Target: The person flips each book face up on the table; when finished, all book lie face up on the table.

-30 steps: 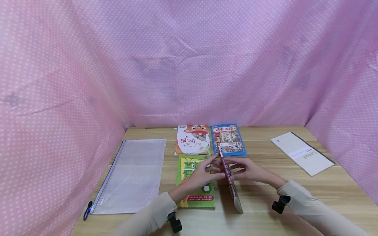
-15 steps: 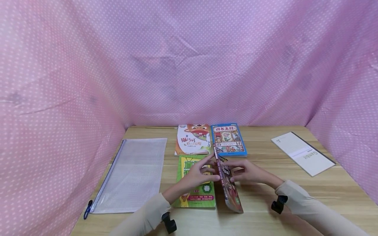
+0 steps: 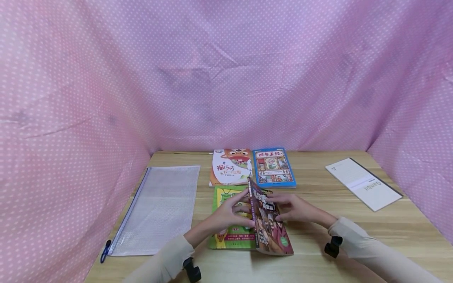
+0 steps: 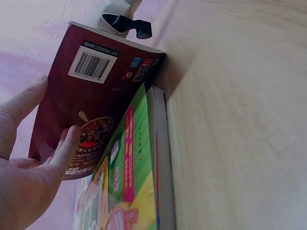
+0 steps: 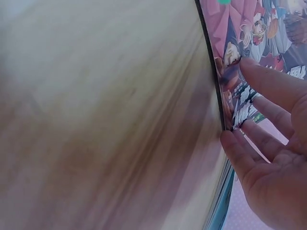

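Observation:
A dark maroon comic book [image 3: 265,224] leans up from the table, its front cover tilted toward the right. Behind its back cover, my left hand [image 3: 224,217] touches the spine side with spread, fairly straight fingers; the left wrist view shows the barcoded back of the book [image 4: 57,96]. On the front cover rest the thumb and fingertips of my right hand [image 3: 299,209], near the outer edge. Beneath and left of the leaning book lies a green book [image 3: 235,241], partly covered by my left hand.
Behind lie a white picture book [image 3: 230,167] and a blue-bordered book [image 3: 273,167]. A mesh zip pouch [image 3: 164,212] with a dark blue pull lies at left. At right sits a pale Gambit notebook [image 3: 364,184]. A thin stick [image 3: 192,153] is at the table's back edge.
The maroon book has tipped from nearly upright toward the left, showing more of its front cover. My left hand has shifted left and slightly down with it; the right hand stays nearly in place.

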Demonstrator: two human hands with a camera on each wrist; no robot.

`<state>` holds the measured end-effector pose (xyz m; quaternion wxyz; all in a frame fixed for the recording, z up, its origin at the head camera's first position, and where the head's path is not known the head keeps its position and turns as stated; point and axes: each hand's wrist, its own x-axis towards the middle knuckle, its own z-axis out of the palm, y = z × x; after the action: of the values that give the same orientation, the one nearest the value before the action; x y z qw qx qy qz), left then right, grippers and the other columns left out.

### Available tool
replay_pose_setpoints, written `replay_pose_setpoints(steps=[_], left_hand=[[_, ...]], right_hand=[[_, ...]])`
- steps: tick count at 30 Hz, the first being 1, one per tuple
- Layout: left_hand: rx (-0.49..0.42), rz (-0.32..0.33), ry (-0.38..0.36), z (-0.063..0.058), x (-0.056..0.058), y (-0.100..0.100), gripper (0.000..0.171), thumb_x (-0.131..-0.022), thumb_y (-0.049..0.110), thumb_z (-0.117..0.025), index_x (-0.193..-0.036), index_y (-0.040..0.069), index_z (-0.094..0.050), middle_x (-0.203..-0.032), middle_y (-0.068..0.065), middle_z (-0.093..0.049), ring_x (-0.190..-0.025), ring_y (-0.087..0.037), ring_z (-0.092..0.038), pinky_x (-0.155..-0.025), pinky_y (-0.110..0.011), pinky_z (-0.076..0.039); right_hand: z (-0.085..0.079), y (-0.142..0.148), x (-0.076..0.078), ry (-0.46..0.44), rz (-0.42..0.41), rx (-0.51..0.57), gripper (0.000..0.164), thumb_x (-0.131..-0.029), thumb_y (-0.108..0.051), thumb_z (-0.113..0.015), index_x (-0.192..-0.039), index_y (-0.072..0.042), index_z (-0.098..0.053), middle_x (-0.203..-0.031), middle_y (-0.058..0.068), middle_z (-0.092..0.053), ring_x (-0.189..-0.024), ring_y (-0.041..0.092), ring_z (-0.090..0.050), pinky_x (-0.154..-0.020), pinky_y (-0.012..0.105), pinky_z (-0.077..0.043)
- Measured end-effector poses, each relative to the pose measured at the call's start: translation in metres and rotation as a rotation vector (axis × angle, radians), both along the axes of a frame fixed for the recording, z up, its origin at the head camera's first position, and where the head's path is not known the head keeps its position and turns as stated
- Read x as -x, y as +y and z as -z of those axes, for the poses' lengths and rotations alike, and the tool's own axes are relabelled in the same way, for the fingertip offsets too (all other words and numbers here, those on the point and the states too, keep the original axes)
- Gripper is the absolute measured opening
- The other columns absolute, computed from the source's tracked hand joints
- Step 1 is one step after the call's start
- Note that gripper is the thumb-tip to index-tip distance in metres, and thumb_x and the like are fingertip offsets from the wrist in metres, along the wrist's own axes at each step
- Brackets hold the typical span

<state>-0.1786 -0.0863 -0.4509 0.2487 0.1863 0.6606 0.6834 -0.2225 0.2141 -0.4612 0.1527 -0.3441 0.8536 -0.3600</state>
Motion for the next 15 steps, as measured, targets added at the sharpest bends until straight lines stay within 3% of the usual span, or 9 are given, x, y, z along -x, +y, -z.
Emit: replay_pose_setpoints(steps=[15], left_hand=[[0.074,-0.036,-0.021,0.0079,-0.0095,-0.0064,0.104,-0.083,-0.002,-0.080,-0.164,0.025,-0.021,-0.151,-0.016,-0.042,-0.125,-0.030,-0.059,-0.093,-0.040,-0.061]], right_hand=[[0.0025,-0.0001,-0.0009,0.041,-0.019,-0.040,0.053,-0.090,-0.014,-0.076,-0.139,-0.003,-0.061,-0.155,0.026,-0.044,-0.141,0.053,-0.040,-0.105,0.059,-0.049]])
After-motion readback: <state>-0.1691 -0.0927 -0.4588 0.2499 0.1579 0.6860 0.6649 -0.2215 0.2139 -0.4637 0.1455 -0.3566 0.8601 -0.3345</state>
